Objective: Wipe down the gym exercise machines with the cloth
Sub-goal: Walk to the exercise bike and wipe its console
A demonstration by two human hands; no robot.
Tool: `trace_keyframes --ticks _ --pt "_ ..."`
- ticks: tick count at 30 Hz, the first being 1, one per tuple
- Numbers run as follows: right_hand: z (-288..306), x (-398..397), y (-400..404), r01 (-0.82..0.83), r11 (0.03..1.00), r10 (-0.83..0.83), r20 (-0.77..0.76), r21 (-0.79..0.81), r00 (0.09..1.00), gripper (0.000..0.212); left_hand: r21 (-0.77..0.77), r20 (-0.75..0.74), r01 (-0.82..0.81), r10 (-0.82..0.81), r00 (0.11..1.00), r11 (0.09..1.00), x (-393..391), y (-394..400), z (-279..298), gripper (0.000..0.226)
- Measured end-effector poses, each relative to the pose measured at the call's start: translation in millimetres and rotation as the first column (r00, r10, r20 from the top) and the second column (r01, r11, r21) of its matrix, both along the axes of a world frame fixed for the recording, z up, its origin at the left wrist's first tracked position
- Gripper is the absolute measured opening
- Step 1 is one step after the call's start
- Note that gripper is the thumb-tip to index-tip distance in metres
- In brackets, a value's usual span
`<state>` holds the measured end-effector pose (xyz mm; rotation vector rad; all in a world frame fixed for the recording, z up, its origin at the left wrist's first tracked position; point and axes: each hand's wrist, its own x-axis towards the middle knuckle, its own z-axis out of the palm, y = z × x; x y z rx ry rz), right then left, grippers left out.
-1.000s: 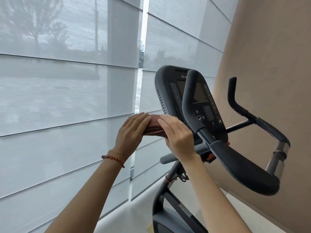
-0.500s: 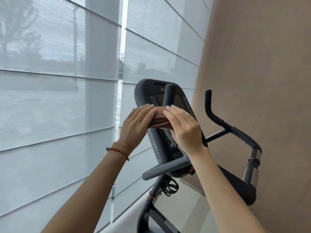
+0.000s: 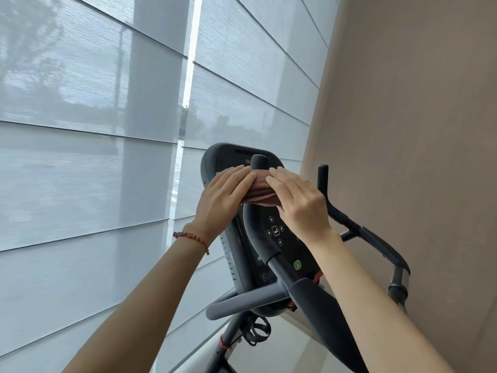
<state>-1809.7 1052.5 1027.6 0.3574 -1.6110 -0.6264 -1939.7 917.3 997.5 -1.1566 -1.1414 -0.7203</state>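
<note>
I hold the cloth (image 3: 260, 190) folded round the upright handlebar (image 3: 258, 168), long axis horizontal; left hand (image 3: 225, 195) and right hand (image 3: 298, 201) each pinch one end.

We see soft, even daylight through the translucent blinds (image 3: 94, 130). Straight lines bow at the edges; detail looks slightly soft.
</note>
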Motion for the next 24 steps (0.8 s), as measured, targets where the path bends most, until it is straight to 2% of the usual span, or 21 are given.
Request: trace_keyframes --ticks 12,16,21,24 --pt "18.8 -45.6 5.5 0.043 0.999 -0.046 -0.11 -0.03 0.993 0.015 0.022 -0.05 0.084 -0.083 0.995 0.996 -50.6 18.8 29.4 0.037" --pt "13.3 -53.2 10.2 0.094 0.996 -0.094 -0.09 -0.005 0.991 0.012 -0.025 -0.062 0.098 -0.099 0.993 0.995 -60.9 23.2 25.1 0.026" --pt "5.5 -52.6 15.9 0.142 0.99 -0.142 -0.033 0.021 0.989 0.021 -0.081 -0.006 0.13 -0.131 0.991 0.988 -62.2 28.5 11.0 0.044" --pt "2.3 -51.1 14.7 0.164 0.986 -0.164 -0.01 0.002 0.986 0.026 -0.095 0.006 0.131 -0.131 0.991 0.987 -60.4 28.0 9.1 0.043"
